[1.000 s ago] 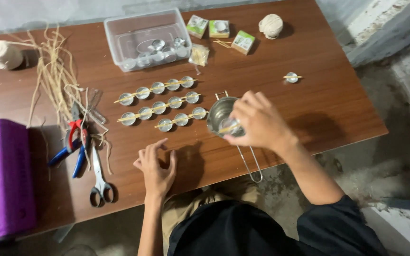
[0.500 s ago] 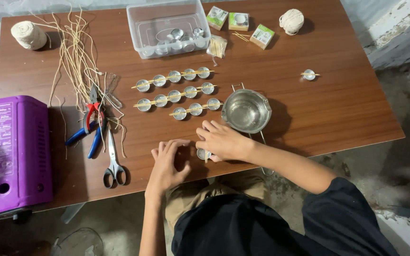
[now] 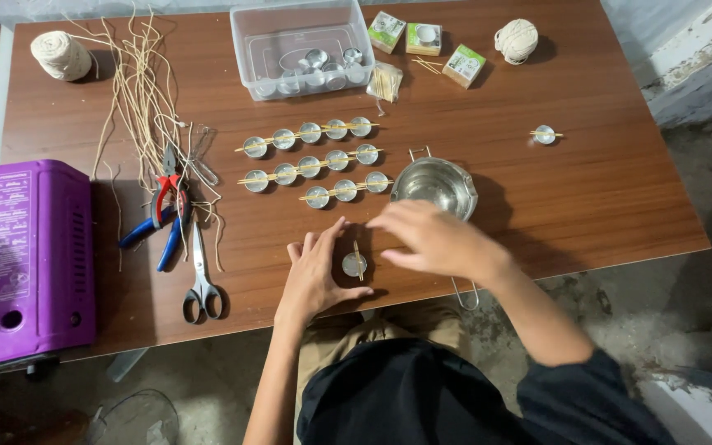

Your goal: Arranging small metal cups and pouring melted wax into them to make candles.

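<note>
Surface: brown wooden table point(image 3: 587, 189) over a grey concrete floor, seen from above.
Thing in hand: small round silver metal cup point(image 3: 353, 264) with a thin wooden stick point(image 3: 358, 259) laid across its rim; it sits on the table near the front edge, between the two hands.
Left hand point(image 3: 315, 276): palm down, fingers spread loosely, thumb and forefinger curving round the cup's left side; whether they touch it cannot be told. It holds nothing.
Right hand point(image 3: 430, 239): blurred, hovering just right of the cup, fingers extended toward it, empty as far as can be seen.
Doing it well: likely steady the cup with the left fingertips and keep the stick centred across the rim, so it matches the others.
Nearby: three rows of silver cups on sticks point(image 3: 311, 161) behind; a small steel pot point(image 3: 434, 185) with a wire handle just beyond the right hand.
Left side: scissors point(image 3: 201, 276), pliers point(image 3: 162, 210), pale cord strands point(image 3: 138, 91), a purple box-shaped appliance point(image 3: 26, 255).
</note>
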